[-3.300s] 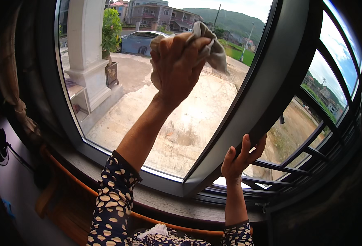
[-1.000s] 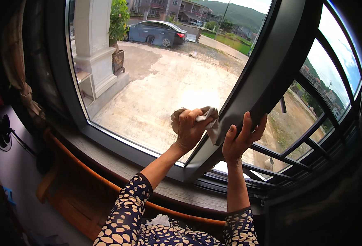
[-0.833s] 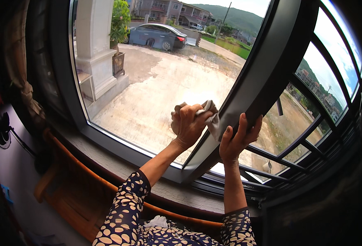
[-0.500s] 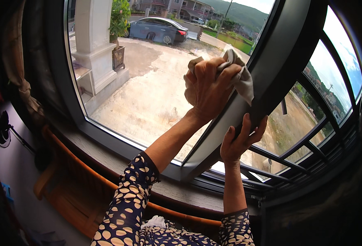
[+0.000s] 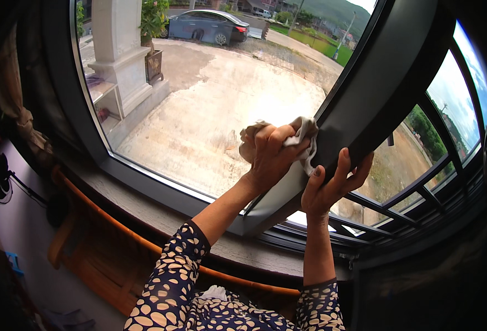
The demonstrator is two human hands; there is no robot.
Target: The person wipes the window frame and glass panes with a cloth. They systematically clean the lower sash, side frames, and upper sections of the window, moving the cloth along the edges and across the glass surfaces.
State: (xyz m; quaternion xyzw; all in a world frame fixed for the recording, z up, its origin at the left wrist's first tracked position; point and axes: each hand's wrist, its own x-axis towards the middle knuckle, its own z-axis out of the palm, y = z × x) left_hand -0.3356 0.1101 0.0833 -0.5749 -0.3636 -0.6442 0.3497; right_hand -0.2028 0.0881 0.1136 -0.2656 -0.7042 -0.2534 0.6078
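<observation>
A crumpled light-grey cloth (image 5: 305,131) is bunched under my left hand (image 5: 269,154), whose fingers curl over it. That hand presses the cloth against the window glass (image 5: 199,118), close to the inner edge of the dark frame post (image 5: 384,71). My right hand (image 5: 332,185) rests on the same post a little lower and to the right. Its fingers are spread and its thumb is apart, with nothing held. Part of the cloth lies hidden behind the left fingers.
Below the window runs a pale sill (image 5: 138,201), with a wooden chair (image 5: 97,265) beneath it. Dark bars (image 5: 420,182) cross the opening on the right. A tied curtain (image 5: 25,118) hangs at the left. Outside are a car (image 5: 207,27) and a potted plant (image 5: 154,65).
My left hand has slid down the glass with the cloth, keeping near the post. My right hand has shifted slightly to the right and down along the frame. The view has tilted a little.
</observation>
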